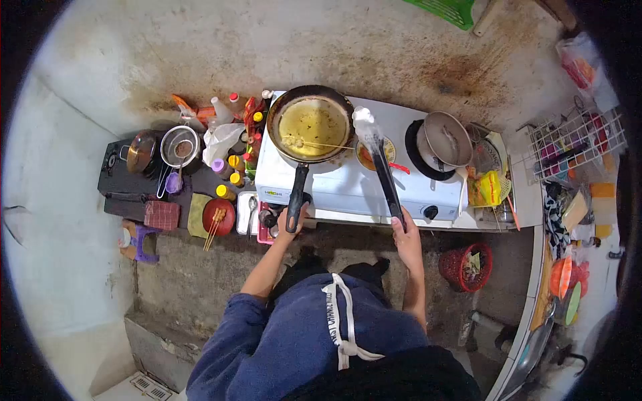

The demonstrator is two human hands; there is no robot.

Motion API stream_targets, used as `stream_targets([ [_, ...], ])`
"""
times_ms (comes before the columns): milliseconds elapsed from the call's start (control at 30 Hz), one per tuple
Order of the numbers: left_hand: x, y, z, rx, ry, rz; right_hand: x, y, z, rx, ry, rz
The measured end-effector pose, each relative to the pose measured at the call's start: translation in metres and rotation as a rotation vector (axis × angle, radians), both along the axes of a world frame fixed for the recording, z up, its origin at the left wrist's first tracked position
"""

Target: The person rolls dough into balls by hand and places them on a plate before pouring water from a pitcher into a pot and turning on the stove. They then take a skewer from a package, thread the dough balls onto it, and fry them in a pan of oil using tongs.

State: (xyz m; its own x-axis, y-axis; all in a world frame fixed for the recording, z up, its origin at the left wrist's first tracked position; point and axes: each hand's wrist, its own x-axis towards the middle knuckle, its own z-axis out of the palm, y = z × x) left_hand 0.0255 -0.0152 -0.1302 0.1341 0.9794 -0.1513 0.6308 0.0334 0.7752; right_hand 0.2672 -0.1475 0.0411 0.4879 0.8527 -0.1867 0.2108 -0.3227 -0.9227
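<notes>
My left hand (289, 222) is closed at the stove's front, by the end of the black pan handle (299, 187) and a dark knob; which of them it grips is partly hidden. The frying pan (314, 123) on the left burner holds yellowish oil and a skewer with a pale piece of food at its tip. In my right hand (406, 239) are long black-handled tongs (384, 177), their pale tips pointing away over the white stove (341, 188). Beneath the tongs lies a round plate (366, 157) with reddish contents and a red-handled utensil.
A smaller pot (448, 139) sits on the right burner. Left are bottles, a sieve (180, 144) and a red plate (219, 215) with skewers. A red basket (466, 267) stands on the floor at right, and a wire rack (572, 147) hangs on the wall.
</notes>
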Motion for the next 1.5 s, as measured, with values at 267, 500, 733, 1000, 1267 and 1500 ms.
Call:
stream_targets([
  [267, -0.019, -0.036, 0.017, -0.202, -0.017, -0.347, 0.013, -0.004, 0.016, -0.007, -0.287, -0.121],
  [500, 0.014, -0.07, 0.038, -0.335, -0.215, -0.714, 0.118, 0.027, 0.002, 0.032, -0.764, -0.347],
  [733, 0.05, -0.08, 0.061, -0.28, -0.328, -0.654, 0.152, 0.053, 0.01, -0.022, -0.701, -0.319],
  [1000, 0.034, -0.084, 0.073, -0.298, -0.306, -0.663, 0.085, 0.081, 0.078, 0.105, -0.773, 0.171],
  [1267, 0.003, -0.085, 0.084, -0.402, -0.324, -0.667, 0.035, 0.155, 0.083, -0.011, -1.225, 0.704],
  [1500, -0.03, -0.081, 0.088, -0.36, -0.32, -0.595, 0.014, 0.196, 0.091, 0.01, -1.353, 0.83],
])
